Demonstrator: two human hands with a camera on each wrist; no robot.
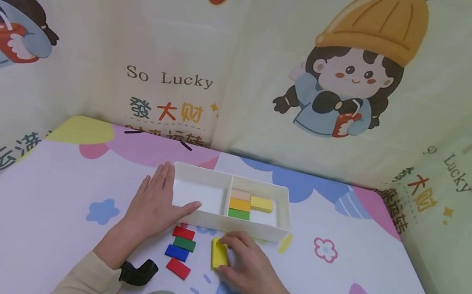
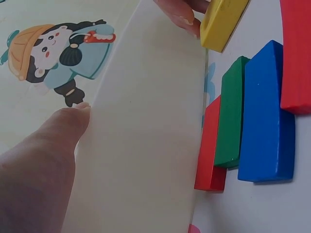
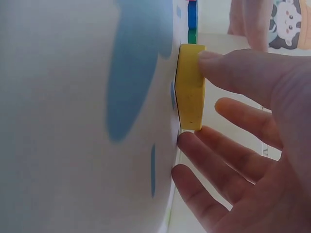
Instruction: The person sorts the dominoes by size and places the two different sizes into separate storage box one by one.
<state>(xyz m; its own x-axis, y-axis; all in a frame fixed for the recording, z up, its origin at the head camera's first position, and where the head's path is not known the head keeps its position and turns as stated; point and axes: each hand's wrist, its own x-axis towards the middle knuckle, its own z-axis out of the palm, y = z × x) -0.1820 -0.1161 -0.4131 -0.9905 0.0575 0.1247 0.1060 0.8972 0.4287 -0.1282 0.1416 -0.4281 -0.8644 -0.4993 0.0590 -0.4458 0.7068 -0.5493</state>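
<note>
My left hand (image 1: 156, 206) rests with straight fingers along the left end of a white two-compartment box (image 1: 205, 221), its thumb reaching over the front rim. In the left wrist view that thumb (image 2: 63, 133) lies at the rim. Just in front of the box, my right hand (image 1: 251, 264) pinches a yellow block (image 1: 219, 254) between thumb and fingertips. The right wrist view shows the thumb on one face of the yellow block (image 3: 190, 87) and the fingers near its end, close to the tabletop.
Between the hands lie a red block (image 1: 183, 233), a green block (image 1: 184, 244), a blue block (image 1: 177, 252) and another red block (image 1: 178, 268). The box's right compartment holds a pink block (image 1: 240, 194), an orange block (image 1: 239, 204), a green block (image 1: 239, 214) and a yellow block (image 1: 261, 204).
</note>
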